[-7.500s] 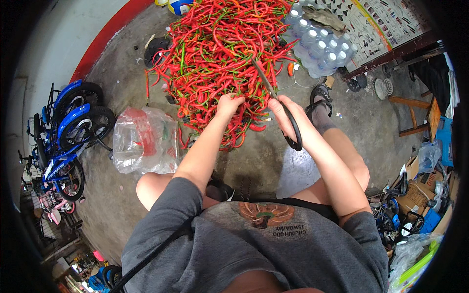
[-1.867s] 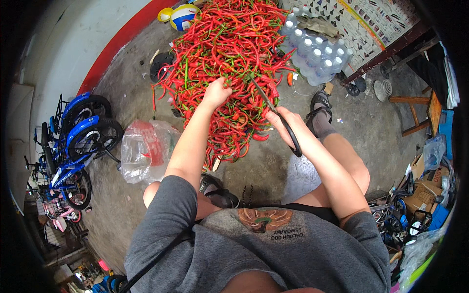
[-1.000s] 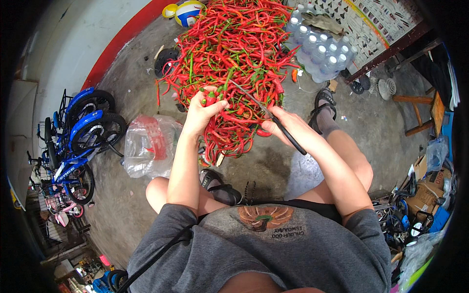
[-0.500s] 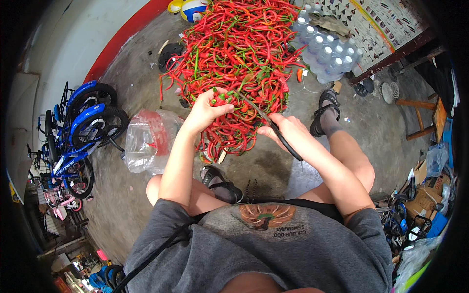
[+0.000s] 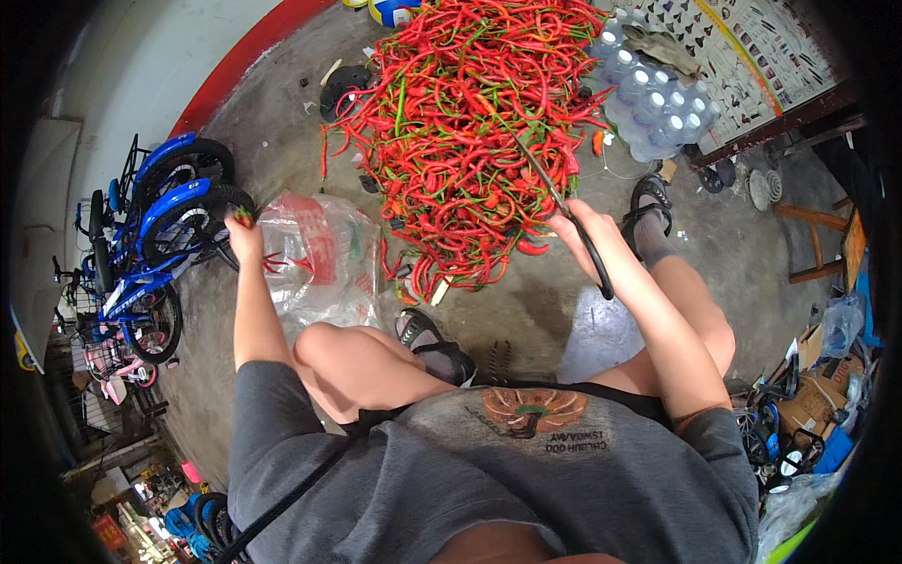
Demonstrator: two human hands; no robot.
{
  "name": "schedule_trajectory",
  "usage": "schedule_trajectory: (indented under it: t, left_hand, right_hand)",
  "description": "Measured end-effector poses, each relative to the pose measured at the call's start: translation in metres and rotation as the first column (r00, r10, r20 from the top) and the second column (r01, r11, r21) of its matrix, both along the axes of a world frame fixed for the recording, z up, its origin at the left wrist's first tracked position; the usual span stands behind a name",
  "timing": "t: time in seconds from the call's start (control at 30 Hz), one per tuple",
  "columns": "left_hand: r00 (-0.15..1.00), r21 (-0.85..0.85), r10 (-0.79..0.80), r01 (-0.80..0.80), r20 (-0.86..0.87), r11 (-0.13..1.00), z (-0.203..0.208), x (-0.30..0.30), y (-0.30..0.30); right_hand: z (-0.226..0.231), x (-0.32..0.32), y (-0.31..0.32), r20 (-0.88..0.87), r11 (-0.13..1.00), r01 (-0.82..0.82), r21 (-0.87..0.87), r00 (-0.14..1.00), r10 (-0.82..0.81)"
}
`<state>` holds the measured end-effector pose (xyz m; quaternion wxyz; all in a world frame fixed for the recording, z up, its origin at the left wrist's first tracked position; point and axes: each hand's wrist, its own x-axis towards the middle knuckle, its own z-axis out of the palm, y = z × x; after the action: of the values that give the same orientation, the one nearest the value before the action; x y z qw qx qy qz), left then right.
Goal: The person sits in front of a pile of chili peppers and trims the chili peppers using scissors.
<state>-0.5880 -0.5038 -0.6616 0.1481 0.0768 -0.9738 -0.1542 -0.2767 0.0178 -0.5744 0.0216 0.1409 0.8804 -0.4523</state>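
Observation:
A large heap of red chili peppers [image 5: 479,122], some with green stems, lies on the concrete floor in front of me. My left hand [image 5: 246,238] is stretched out to the left, its fingers closed around a few chili peppers [image 5: 242,218], of which a green and red bit shows. Right beside that hand is a clear plastic bag [image 5: 348,235] with a red patch. A few red chilies [image 5: 287,262] show against the bag; whether they lie in or on it I cannot tell. In my right hand [image 5: 590,235] are dark-handled scissors [image 5: 540,172], their long blades pointing over the heap.
Blue bicycles [image 5: 155,226] stand at the left. Shrink-wrapped water bottles [image 5: 662,103] are behind the heap on the right, near a wooden stool [image 5: 827,240]. Boxes and plastic clutter [image 5: 817,395] fill the right edge. A ball [image 5: 390,11] sits at the far end.
My left hand has moved from over the heap out to the left, beside the plastic bag, still closed on chili peppers. The right hand stays by the heap with the scissors. The view has shifted slightly.

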Motion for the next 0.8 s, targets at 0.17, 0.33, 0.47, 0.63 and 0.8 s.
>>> schedule_trajectory:
  t: [0.17, 0.33, 0.47, 0.63, 0.8]
  left_hand:
    - [0.673, 0.314, -0.053, -0.272, 0.738, 0.91, -0.117, 0.02, -0.049]
    - [0.969, -0.125, -0.206, 0.223, 0.135, 0.967, -0.054, -0.008, 0.069]
    - [0.658, 0.096, -0.752, 0.747, 0.031, 0.658, -0.003, 0.024, 0.245]
    - [0.564, 0.553, -0.791, 0.592, 0.237, 0.587, -0.073, 0.073, 0.378]
    - [0.698, 0.578, -0.715, 0.566, 0.045, 0.588, -0.082, 0.088, 0.413]
  right_hand:
    - [0.002, -0.001, -0.004, -0.009, 0.998, -0.055, 0.003, 0.998, 0.055]
    - [0.007, 0.0, 0.005, 0.019, 0.999, 0.003, -0.046, 1.0, -0.002]
    - [0.006, 0.003, 0.009, -0.034, 0.994, 0.097, -0.053, 0.995, -0.099]
    - [0.01, 0.004, 0.009, 0.066, 0.997, 0.047, 0.058, 0.997, -0.051]
    - [0.005, 0.005, 0.017, 0.064, 0.998, 0.036, 0.055, 0.997, -0.039]
